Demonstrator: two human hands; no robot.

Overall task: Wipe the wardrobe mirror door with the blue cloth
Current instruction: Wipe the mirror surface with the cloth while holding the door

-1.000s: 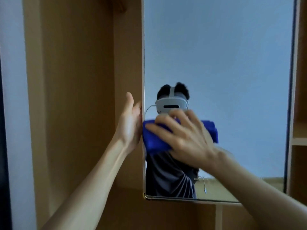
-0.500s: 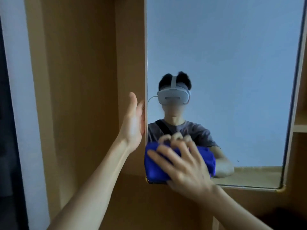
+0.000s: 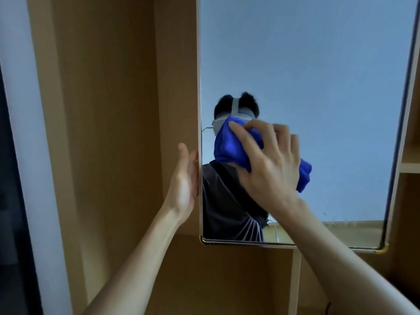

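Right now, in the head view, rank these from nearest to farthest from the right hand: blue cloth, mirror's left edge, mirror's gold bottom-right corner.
1. blue cloth: under the right hand.
2. mirror's left edge: to its left.
3. gold bottom-right corner: far lower right.

One head-worn camera looks forward, close to the mirror door (image 3: pixel 306 76). Wooden wardrobe panels (image 3: pixel 102 110) fill its left side. Both forearms reach in from below.

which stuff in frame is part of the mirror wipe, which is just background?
In the job:
- blue cloth, bunched against the glass
- mirror door
- right hand, its grip on the cloth
- left hand, steadying the door's left edge

Background:
- wooden wardrobe panel
- shelf at right
- white wall strip at left
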